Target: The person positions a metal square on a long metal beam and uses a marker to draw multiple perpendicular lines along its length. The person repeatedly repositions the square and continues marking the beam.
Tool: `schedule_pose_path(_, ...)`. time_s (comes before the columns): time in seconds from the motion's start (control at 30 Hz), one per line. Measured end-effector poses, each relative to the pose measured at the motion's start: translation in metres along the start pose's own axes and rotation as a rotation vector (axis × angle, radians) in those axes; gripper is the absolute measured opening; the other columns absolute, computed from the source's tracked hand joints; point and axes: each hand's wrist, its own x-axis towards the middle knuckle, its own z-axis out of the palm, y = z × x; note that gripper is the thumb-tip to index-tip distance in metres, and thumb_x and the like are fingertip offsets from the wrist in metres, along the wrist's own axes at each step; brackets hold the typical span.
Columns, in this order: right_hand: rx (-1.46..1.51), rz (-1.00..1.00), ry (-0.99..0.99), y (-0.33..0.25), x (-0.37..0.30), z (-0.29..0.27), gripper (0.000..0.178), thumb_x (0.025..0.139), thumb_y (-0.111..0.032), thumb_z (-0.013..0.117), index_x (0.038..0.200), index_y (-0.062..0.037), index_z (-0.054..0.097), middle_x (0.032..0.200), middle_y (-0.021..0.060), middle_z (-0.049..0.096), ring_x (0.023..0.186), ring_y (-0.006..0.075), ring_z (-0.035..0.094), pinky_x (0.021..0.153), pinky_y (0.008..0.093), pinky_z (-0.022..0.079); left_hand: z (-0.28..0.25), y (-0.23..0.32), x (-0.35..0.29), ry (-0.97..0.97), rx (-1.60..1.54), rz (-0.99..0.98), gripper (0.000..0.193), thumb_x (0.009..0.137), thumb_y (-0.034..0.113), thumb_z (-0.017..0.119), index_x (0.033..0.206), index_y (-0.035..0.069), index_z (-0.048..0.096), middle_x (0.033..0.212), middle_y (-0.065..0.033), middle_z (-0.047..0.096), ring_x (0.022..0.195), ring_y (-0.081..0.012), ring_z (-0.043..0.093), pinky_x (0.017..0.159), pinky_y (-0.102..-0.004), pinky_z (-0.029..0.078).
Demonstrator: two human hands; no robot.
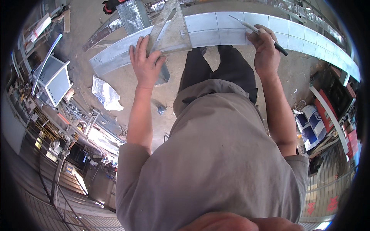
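Note:
A long pale metal bar (202, 37) with thin lines drawn along and across its face lies ahead of my legs. On its left half rests a worn, see-through set square (184, 40) with a triangular cut-out. My left hand (147, 65) lies at the set square's left edge, fingers stretched over the bar and thumb out toward the square's lower side. Pinched in my right hand (266, 54) is a slim marking pen (246, 25), pale at the front and black at the back, its tip pointing left over the bar. The right fingers hover over or touch the bar; I cannot tell which.
A box-shaped metal support (134, 17) stands under the bar on the left. A crumpled silvery sheet (105, 93) lies on the floor, with a grey metal frame (54, 81) farther left. At the right are a blue-and-white bag (311, 125) and a red case (325, 107).

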Motion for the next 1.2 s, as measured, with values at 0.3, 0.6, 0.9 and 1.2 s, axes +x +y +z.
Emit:
schedule_pose_path(0.3, -0.069, -0.115, 0.088, 0.011, -0.004, 0.010, 0.037, 0.105, -0.022, 0.062, 0.123, 0.0096, 0.067, 0.106, 0.0167, 0.073, 0.099, 0.0249, 0.073, 0.096, 0.0380, 0.059, 0.006, 0.001, 0.002, 0.059, -0.040, 0.061, 0.036, 0.069, 0.025, 0.095, 0.092, 0.022, 0.068, 0.157, -0.0093, 0.056, 0.150, -0.0405, 0.047, 0.121, -0.0711, 0.027)
schedule_pose_path(0.6, -0.083, -0.123, 0.151, 0.009, -0.003, 0.013, 0.038, 0.104, -0.023, 0.064, 0.124, 0.0091, 0.068, 0.113, 0.0173, 0.071, 0.099, 0.0264, 0.074, 0.095, 0.0384, 0.061, 0.006, 0.003, 0.002, 0.068, -0.069, 0.053, 0.034, 0.071, 0.024, 0.094, 0.092, 0.021, 0.068, 0.157, -0.0092, 0.057, 0.150, -0.0407, 0.047, 0.122, -0.0716, 0.025)
schedule_pose_path(0.9, -0.089, -0.117, 0.147, 0.008, -0.003, 0.013, 0.036, 0.103, -0.022, 0.064, 0.121, 0.0084, 0.069, 0.103, 0.0155, 0.071, 0.095, 0.0251, 0.073, 0.094, 0.0374, 0.060, 0.006, 0.006, 0.003, 0.090, -0.084, 0.049, 0.034, 0.071, 0.024, 0.094, 0.093, 0.021, 0.067, 0.156, -0.0099, 0.058, 0.150, -0.0406, 0.048, 0.122, -0.0713, 0.025)
schedule_pose_path(1.2, -0.183, -0.158, 0.123, 0.009, -0.008, 0.017, 0.036, 0.103, -0.021, 0.063, 0.121, 0.0088, 0.069, 0.102, 0.0157, 0.074, 0.094, 0.0234, 0.073, 0.094, 0.0358, 0.059, 0.007, 0.005, 0.002, 0.101, -0.081, 0.035, 0.037, 0.069, 0.024, 0.095, 0.094, 0.022, 0.067, 0.155, -0.0085, 0.060, 0.149, -0.0392, 0.050, 0.122, -0.0696, 0.026)
